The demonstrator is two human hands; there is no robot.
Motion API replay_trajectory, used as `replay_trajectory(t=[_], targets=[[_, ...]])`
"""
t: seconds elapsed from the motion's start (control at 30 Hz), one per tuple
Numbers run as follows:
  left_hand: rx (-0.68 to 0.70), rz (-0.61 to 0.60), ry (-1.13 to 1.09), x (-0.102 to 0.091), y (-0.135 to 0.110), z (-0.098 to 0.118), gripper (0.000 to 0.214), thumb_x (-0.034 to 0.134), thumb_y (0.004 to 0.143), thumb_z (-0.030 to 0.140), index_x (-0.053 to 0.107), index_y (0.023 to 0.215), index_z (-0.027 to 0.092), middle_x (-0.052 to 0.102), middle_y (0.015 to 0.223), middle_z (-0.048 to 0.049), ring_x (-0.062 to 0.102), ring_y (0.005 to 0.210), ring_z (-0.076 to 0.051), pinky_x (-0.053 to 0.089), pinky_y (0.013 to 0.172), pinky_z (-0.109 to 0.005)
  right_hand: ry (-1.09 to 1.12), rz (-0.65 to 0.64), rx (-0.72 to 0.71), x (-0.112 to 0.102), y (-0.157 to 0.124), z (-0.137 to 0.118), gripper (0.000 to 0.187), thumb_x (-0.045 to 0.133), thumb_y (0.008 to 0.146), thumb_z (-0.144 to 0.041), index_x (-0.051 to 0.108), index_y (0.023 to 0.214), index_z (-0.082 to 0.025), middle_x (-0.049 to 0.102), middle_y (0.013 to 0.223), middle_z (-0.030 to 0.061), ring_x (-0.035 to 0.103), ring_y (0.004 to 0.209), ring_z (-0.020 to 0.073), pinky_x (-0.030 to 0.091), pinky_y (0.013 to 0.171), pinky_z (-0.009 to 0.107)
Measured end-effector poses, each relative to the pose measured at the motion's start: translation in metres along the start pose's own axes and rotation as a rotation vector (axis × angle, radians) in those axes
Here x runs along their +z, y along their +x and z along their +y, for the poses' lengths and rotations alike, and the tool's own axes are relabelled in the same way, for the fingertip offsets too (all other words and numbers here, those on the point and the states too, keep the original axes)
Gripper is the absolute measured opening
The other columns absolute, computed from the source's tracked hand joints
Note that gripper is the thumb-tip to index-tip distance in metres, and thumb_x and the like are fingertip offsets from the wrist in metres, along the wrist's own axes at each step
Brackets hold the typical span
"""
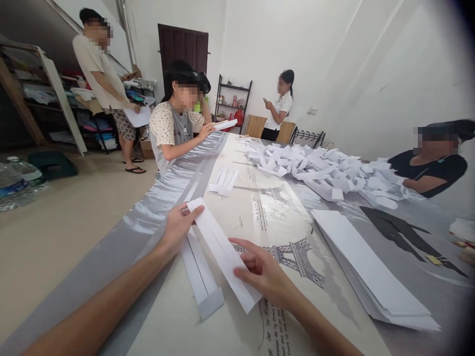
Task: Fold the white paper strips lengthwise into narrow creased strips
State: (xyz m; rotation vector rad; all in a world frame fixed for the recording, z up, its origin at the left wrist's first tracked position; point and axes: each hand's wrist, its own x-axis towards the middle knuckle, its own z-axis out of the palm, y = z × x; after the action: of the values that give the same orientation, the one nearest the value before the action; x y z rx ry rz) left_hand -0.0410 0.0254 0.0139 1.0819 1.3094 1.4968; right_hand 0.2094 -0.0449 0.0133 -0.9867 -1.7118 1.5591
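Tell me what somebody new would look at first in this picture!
Probably the big, messy heap of white paper pieces, on the table's far right side. Next might be the long white paper strip at front centre, gripped by the left fingers and touched by the right fingers. Then come the printed Eiffel Towers along the cloth's middle, one partly behind the right hand.

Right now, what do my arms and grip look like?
Your left forearm and right forearm are bare, with no sleeve, watch or bracelet showing. The left grip and right grip are ungloved hands; no rings show, though parts are hidden.
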Motion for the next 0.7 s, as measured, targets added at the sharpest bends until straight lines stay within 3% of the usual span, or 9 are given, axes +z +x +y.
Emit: replay_trajectory(t=[0.07,0.13,0.2,0.27,0.33,0.43,0.57,0.63,0.7], targets=[[0.043,0.035,0.227,-0.013,0.011,0.001,0.043,0.077,0.076,0.049,0.066,0.099,0.014,0.074,0.082,-0.0069,0.071,0.077,-0.025,0.057,0.072,-0.035,-0.091,-0.009,0.018,-0.003,0.0,0.003,0.037,0.073,0.087,-0.034,0.072,0.122,-0.026,0.056,0.072,-0.003,0.051,0.064,0.0127,0.04,0.057,0.026],[0.2,0.047,0.55,-0.02,0.01,0.005,0.031,0.069,0.084,0.038,0.063,0.105,0.017,0.074,0.096,-0.0084,0.071,0.089,-0.027,0.056,0.078,-0.038,-0.149,-0.031,0.074,-0.006,-0.001,0.007,0.025,0.071,0.087,-0.033,0.077,0.109,-0.024,0.058,0.07,-0.0017,0.048,0.061,0.012,0.036,0.054,0.025],[0.418,0.081,0.968,-0.019,-0.003,0.009,0.028,0.057,0.092,0.028,0.06,0.118,0.019,0.07,0.117,-0.0123,0.065,0.11,-0.031,0.054,0.09,-0.044,-0.173,-0.054,0.132,-0.009,-0.002,0.011,0.024,0.069,0.087,-0.03,0.077,0.109,-0.025,0.061,0.069,-0.0012,0.046,0.058,0.0112,0.034,0.053,0.025],[0.451,-0.035,1.316,-0.011,-0.024,0.007,0.026,0.05,0.098,0.025,0.062,0.119,0.017,0.069,0.112,-0.0159,0.065,0.109,-0.035,0.056,0.084,-0.048,-0.19,-0.063,0.162,-0.01,-0.003,0.013,0.026,0.068,0.087,-0.027,0.077,0.111,-0.025,0.061,0.068,-0.0017,0.045,0.056,0.0104,0.033,0.052,0.024],[0.41,-0.182,1.496,0.002,-0.043,-0.003,0.026,0.046,0.1,0.024,0.066,0.113,0.013,0.07,0.106,-0.0199,0.068,0.103,-0.037,0.058,0.077,-0.048,-0.217,-0.053,0.169,-0.01,-0.003,0.013,0.026,0.068,0.086,-0.024,0.077,0.11,-0.025,0.06,0.066,-0.0023,0.044,0.056,0.0099,0.031,0.052,0.024],[0.538,-0.249,1.557,0.019,-0.057,-0.025,0.034,0.048,0.1,0.023,0.063,0.125,0.006,0.061,0.13,-0.0284,0.056,0.129,-0.04,0.055,0.094,-0.048,-0.24,-0.034,0.185,-0.005,-0.003,0.007,0.026,0.068,0.085,-0.024,0.077,0.11,-0.023,0.059,0.067,-0.0023,0.045,0.059,0.0102,0.032,0.053,0.023],[0.694,-0.313,1.421,0.024,-0.043,-0.043,0.039,0.039,0.104,0.023,0.06,0.13,0.004,0.055,0.142,-0.0261,0.049,0.138,-0.035,0.045,0.111,-0.048,-0.316,-0.051,0.138,-0.001,-0.008,-0.012,0.031,0.064,0.092,-0.036,0.074,0.117,-0.02,0.061,0.077,0.0001,0.049,0.065,0.0116,0.041,0.061,0.026],[0.699,-0.317,1.382,0.022,-0.034,-0.045,0.042,0.036,0.106,0.026,0.056,0.135,0.003,0.053,0.146,-0.0245,0.048,0.14,-0.032,0.04,0.115,-0.047,-0.404,-0.143,0.054,-0.003,-0.014,-0.02,0.042,0.068,0.09,-0.043,0.07,0.127,-0.022,0.062,0.09,0.0021,0.052,0.072,0.0132,0.046,0.067,0.028],[0.688,-0.341,1.361,0.019,-0.028,-0.045,0.046,0.035,0.107,0.032,0.052,0.141,0.006,0.051,0.15,-0.0211,0.046,0.141,-0.03,0.039,0.115,-0.045,-0.514,-0.278,-0.029,-0.007,-0.019,-0.024,0.064,0.079,0.08,-0.044,0.061,0.139,-0.027,0.06,0.102,0.0032,0.055,0.081,0.0157,0.049,0.073,0.029]])
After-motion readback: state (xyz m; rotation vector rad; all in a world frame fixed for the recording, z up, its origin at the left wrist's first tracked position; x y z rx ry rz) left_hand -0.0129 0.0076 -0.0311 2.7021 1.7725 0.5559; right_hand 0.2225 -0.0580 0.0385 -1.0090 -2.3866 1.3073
